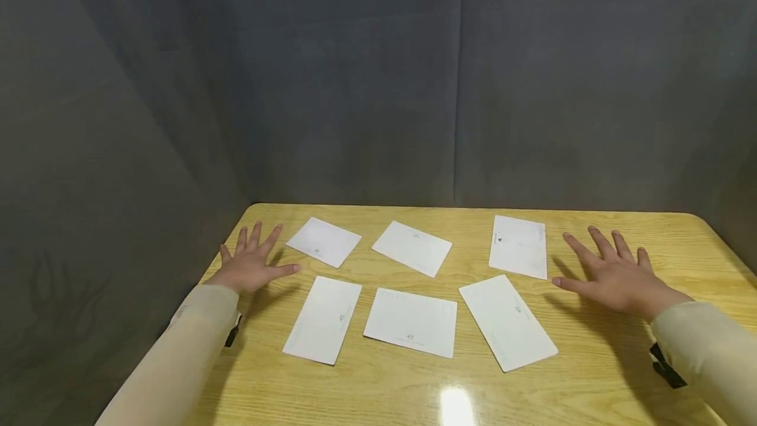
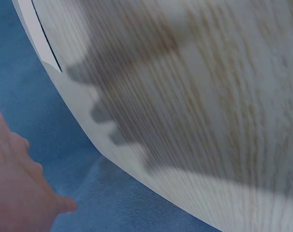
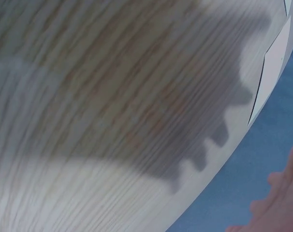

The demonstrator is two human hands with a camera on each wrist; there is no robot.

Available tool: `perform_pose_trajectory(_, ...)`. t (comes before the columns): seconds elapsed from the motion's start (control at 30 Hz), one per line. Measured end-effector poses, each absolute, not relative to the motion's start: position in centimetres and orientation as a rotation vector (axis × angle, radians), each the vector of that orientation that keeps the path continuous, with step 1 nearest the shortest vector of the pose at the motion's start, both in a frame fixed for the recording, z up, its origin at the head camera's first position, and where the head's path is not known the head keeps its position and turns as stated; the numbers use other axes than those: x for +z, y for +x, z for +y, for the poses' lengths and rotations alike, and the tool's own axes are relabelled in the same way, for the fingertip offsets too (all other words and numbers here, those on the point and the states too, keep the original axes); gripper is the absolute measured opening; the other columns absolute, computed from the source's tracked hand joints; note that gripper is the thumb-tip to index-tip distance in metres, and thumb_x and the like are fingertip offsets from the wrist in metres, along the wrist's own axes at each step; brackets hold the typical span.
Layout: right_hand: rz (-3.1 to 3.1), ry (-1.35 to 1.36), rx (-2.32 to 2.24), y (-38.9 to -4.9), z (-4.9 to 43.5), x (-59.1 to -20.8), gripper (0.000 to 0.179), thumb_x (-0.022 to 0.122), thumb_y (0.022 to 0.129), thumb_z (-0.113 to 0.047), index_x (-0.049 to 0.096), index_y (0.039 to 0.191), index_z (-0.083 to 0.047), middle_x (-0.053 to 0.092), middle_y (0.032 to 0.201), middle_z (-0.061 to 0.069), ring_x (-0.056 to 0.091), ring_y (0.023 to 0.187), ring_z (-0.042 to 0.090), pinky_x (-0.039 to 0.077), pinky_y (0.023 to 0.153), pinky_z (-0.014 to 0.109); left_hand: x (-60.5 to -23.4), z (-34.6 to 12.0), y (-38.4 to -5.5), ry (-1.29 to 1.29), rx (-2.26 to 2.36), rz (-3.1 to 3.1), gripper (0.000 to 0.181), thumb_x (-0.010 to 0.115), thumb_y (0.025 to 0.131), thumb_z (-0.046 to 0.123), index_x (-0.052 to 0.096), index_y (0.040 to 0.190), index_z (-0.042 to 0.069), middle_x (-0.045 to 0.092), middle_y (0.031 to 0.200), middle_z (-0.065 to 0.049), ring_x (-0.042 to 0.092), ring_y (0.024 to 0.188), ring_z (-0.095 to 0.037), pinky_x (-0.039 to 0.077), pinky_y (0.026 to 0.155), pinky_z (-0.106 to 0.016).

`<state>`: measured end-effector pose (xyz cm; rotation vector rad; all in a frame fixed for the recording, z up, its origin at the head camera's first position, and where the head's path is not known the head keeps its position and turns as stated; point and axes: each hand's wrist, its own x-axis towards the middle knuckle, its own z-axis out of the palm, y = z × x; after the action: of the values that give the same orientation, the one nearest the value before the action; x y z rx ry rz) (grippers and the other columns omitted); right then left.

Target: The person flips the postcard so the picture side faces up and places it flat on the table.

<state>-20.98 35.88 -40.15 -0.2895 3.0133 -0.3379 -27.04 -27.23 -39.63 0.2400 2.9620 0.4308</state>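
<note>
At ten o'clock from my right hand (image 1: 618,281), the far-right card (image 1: 518,246) lay closest to it on the surface (image 1: 355,393): one corner sat just beside my thumb tip, and its long axis ran roughly from twelve to six. A shadow (image 3: 209,96) cast on the wood suggested that hand was lifted clear. At eight o'clock from it was the near-right card (image 1: 508,322), long axis eleven to five.

Both my hands were spread wide, fingers straight and apart, holding nothing. From my left hand (image 1: 251,269), the far-left card (image 1: 323,242) lay at two o'clock, long axis about ten to four, and the near-left card (image 1: 322,319) at four o'clock, long axis one to seven; that hand was plainly the nearer to both. Between the hands lay the far-middle card (image 1: 412,248), slanted ten to four, and the near-middle card (image 1: 411,322), close to nine and three. Those two lay somewhat nearer my left hand, so I judged the reach shorter from that side.
</note>
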Motion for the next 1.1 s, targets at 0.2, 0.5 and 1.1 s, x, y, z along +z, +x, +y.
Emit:
perform_pose_trajectory(0.2, 3.02, -0.295, -0.316, -20.8, 36.5, -40.6, 0.1, 0.054, 0.097, -0.068, 0.003, 0.167, -0.02, 0.004, 0.162, 0.039, 0.0, 0.14, 0.071, 0.0, 0.099, 0.088, -39.8, -27.6, -27.0, 0.226, 0.4, 2.954, 0.115, 0.051, 0.086, 0.084, 0.007, 0.167, 0.016, -0.012, 0.168, -0.027, -0.016, 0.15, -0.052, -0.013, 0.106, -0.081)
perform_pose_trajectory(0.5, 3.018, -0.304, -0.305, -20.7, 36.6, -40.8, 0.101, 0.054, 0.096, -0.07, 0.001, 0.167, -0.022, 0.004, 0.162, 0.038, 0.0, 0.139, 0.072, 0.0, 0.098, 0.088, -39.0, -27.2, -26.5, 0.241, 0.401, 2.916, 0.112, 0.055, 0.089, 0.079, 0.007, 0.167, 0.015, -0.012, 0.168, -0.027, -0.017, 0.15, -0.051, -0.012, 0.106, -0.081)
perform_pose_trajectory(1.1, 3.008, -0.26, -0.286, -20.5, 36.7, -40.5, 0.1, 0.052, 0.096, -0.072, 0.005, 0.167, -0.02, 0.004, 0.16, 0.041, 0.002, 0.139, 0.072, 0.001, 0.096, 0.089, -38.9, -27.4, -26.6, 0.195, 0.424, 2.903, 0.118, 0.06, 0.084, 0.08, 0.006, 0.167, 0.015, -0.013, 0.167, -0.029, -0.018, 0.148, -0.056, -0.009, 0.106, -0.082)
